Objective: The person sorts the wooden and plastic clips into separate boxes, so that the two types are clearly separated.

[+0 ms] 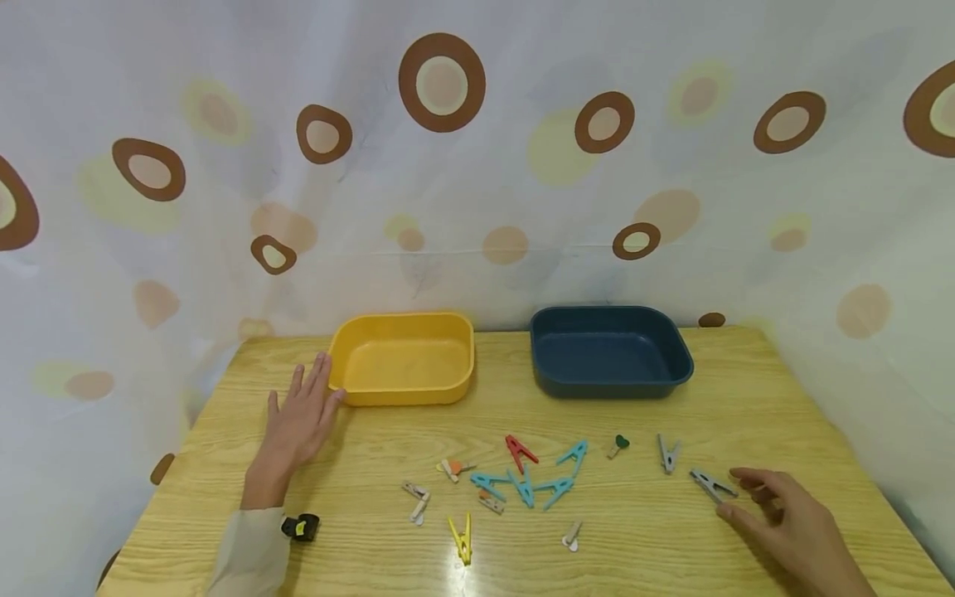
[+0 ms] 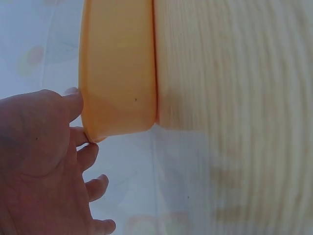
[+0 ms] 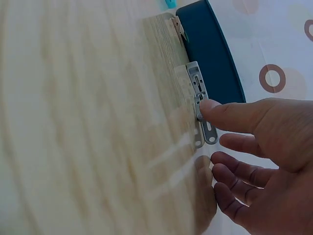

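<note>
My left hand [image 1: 298, 423] lies against the left corner of a yellow plastic tray [image 1: 403, 400], its fingers extended. In the left wrist view, the thumb and a finger of the left hand [image 2: 41, 152] touch the tray's rim. On the right, my right hand [image 1: 794, 526] is at a grey clothespin [image 1: 712, 482] lying on the table. Its thumb and index finger are spread apart beside the clothespin. From the right wrist, the thumb of the right hand [image 3: 274, 156] appears over the middle of the grey clothespin [image 3: 199, 93]; contact is hard to tell.
A dark blue tray [image 1: 608, 390] stands at the back right. Across the table lie a second grey clothespin [image 1: 668, 454], a red one [image 1: 520, 452], a yellow one [image 1: 462, 541], several light blue ones [image 1: 573, 455] and small wooden clips [image 1: 572, 535]. A patterned curtain [image 1: 462, 182] hangs behind.
</note>
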`<state>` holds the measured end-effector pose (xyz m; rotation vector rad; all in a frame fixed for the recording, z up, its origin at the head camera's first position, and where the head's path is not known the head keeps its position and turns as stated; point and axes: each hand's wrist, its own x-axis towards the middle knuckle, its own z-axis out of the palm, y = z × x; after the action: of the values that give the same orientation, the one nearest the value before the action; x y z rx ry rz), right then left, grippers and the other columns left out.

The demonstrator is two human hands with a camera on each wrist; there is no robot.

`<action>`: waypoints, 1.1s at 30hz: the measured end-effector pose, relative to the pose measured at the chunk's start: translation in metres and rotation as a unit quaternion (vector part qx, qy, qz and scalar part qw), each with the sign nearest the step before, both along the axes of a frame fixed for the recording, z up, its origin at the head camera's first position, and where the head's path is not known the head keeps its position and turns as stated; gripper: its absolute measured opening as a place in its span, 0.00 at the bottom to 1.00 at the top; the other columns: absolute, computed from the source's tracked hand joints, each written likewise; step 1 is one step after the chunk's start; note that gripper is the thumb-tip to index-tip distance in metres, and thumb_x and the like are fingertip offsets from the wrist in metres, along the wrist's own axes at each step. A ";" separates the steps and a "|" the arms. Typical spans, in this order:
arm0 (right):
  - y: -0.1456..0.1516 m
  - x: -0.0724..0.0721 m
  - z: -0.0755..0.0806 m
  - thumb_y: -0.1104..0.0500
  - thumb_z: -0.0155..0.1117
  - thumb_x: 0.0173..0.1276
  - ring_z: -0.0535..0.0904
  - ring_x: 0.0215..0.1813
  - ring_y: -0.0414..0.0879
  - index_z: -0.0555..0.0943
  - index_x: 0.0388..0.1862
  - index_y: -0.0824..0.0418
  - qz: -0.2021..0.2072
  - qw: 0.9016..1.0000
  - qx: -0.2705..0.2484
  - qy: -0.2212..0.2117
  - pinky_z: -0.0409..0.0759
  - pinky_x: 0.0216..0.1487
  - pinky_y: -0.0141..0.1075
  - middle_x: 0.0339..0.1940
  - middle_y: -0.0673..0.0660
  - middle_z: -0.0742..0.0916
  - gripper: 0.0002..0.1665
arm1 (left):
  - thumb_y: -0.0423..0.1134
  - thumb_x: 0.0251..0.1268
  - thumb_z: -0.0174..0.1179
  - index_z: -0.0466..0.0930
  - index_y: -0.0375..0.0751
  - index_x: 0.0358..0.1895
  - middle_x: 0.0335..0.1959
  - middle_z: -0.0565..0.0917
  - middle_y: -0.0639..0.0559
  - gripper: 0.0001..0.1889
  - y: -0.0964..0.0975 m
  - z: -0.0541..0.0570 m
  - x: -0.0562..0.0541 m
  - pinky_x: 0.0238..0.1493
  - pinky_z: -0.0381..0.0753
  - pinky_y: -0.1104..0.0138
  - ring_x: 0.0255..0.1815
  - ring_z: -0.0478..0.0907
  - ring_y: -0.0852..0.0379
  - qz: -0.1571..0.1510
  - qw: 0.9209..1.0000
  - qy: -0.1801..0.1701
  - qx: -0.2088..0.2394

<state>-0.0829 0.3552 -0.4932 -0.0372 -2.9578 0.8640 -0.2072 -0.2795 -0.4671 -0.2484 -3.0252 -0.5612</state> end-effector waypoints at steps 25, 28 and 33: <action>-0.004 -0.005 0.003 0.48 0.75 0.67 0.82 0.33 0.30 0.85 0.57 0.67 -0.025 0.998 -0.057 -0.026 0.83 0.34 0.29 0.41 0.55 0.90 0.28 | 0.56 0.87 0.34 0.44 0.40 0.84 0.84 0.48 0.42 0.34 -0.005 -0.002 -0.002 0.68 0.38 0.23 0.83 0.39 0.33 -0.003 1.000 0.022 -0.020; -0.008 -0.007 0.006 0.47 0.75 0.67 0.82 0.33 0.32 0.85 0.57 0.66 -0.028 0.997 -0.060 -0.025 0.82 0.33 0.30 0.40 0.55 0.90 0.28 | 0.56 0.87 0.34 0.44 0.40 0.84 0.84 0.48 0.42 0.35 -0.005 -0.002 -0.002 0.68 0.38 0.23 0.83 0.39 0.33 -0.005 1.000 0.019 -0.019; -0.016 -0.013 0.007 0.53 0.78 0.64 0.81 0.31 0.31 0.87 0.52 0.64 -0.022 0.997 -0.057 0.038 0.81 0.32 0.27 0.36 0.52 0.90 0.21 | 0.55 0.87 0.34 0.44 0.40 0.84 0.84 0.48 0.42 0.34 -0.004 -0.002 -0.003 0.68 0.38 0.23 0.83 0.39 0.33 -0.006 1.000 0.019 -0.019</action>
<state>-0.0963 0.3388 -0.4867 -0.0727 -2.8238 1.0054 -0.2100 -0.2836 -0.4695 -0.2748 -3.0021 -0.4950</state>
